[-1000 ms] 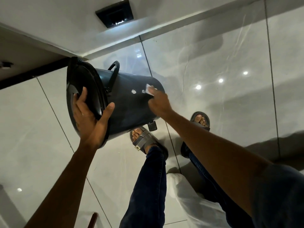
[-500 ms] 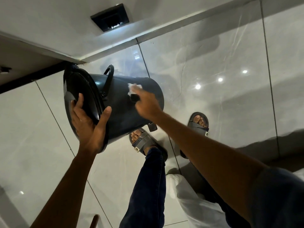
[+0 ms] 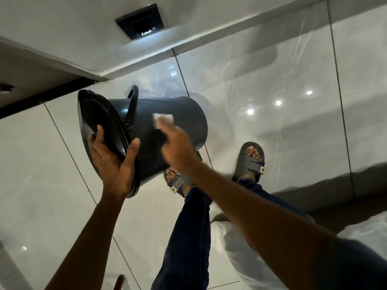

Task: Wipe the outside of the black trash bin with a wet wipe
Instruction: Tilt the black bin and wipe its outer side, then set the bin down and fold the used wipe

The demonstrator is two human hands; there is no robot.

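Observation:
The black trash bin [image 3: 184,116] is held on its side in the air above the tiled floor, lid end toward me at the left. My left hand [image 3: 113,162] grips the lid rim from below, thumb across the bin's side. A black carry handle [image 3: 132,105] stands up near the lid. My right hand [image 3: 178,147] presses a white wet wipe [image 3: 163,120] against the middle of the bin's outer wall. The fingers are blurred with motion.
Glossy grey floor tiles [image 3: 282,84] lie below, with bright light reflections. My two feet in grey sandals [image 3: 251,162] stand under and right of the bin. A white skirting [image 3: 146,65] and a dark square wall vent [image 3: 139,20] are at the back.
My right hand has swept the wipe leftward along the bin's side, from near the base end toward the middle. The bin has lifted slightly and tilted; my left hand keeps its grip.

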